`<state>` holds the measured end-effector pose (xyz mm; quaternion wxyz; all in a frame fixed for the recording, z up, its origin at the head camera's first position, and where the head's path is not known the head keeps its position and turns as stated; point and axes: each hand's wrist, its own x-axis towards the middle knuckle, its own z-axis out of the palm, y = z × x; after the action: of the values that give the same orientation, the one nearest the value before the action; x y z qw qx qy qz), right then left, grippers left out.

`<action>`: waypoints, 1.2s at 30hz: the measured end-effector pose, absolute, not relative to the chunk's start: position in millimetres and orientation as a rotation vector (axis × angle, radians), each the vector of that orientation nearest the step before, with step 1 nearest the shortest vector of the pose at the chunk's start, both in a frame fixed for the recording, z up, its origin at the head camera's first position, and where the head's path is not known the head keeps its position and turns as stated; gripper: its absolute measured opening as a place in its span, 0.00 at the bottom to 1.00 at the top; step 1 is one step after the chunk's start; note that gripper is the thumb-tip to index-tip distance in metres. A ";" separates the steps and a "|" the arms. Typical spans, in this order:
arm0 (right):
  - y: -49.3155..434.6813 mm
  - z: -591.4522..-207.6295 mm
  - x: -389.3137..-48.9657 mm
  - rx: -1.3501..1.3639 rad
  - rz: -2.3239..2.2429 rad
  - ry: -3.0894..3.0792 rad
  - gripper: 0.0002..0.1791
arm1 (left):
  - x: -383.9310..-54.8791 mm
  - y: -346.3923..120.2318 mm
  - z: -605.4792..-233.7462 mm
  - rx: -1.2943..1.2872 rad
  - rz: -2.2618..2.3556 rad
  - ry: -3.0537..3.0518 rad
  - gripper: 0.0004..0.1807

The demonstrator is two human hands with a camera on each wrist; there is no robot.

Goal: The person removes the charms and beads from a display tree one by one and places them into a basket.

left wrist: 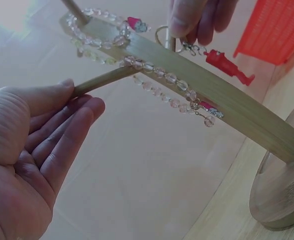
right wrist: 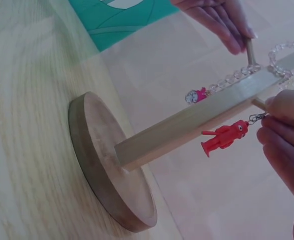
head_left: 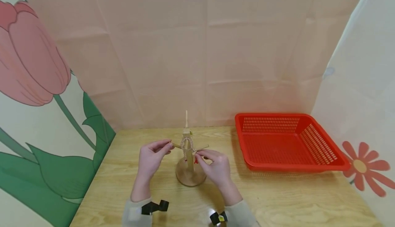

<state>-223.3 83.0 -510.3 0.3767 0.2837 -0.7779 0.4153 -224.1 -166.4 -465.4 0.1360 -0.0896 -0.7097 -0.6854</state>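
A wooden peg stand (head_left: 189, 162) with a round base stands upright on the table. My left hand (head_left: 151, 156) pinches the tip of its left peg (left wrist: 107, 80) between thumb and fingers. Clear-beaded bracelets (left wrist: 161, 73) with small pink-and-silver charms hang on the stand, one of them over that peg. At the right peg (head_left: 202, 148), my right hand (head_left: 217, 167) pinches the metal clasp of a keychain with a red figure (right wrist: 225, 136). The keychain's ring appears around this peg in the left wrist view; the right fingers partly cover the peg there.
A red plastic basket (head_left: 296, 167) sits to the right of the stand on the wooden table (head_left: 114, 186). Behind the table hangs a pinkish cloth (head_left: 160, 66); flower-printed panels border both sides.
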 end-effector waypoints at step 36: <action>110.0 -490.6 -223.0 0.657 1.029 -1.868 0.07 | -224.1 -168.1 -466.9 -0.254 -1.967 -2.054 0.09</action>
<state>-223.0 110.0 -490.6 0.4394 0.2643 -0.7521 0.4141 -224.1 -168.1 -466.9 0.1426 -0.0879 -0.7119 -0.6820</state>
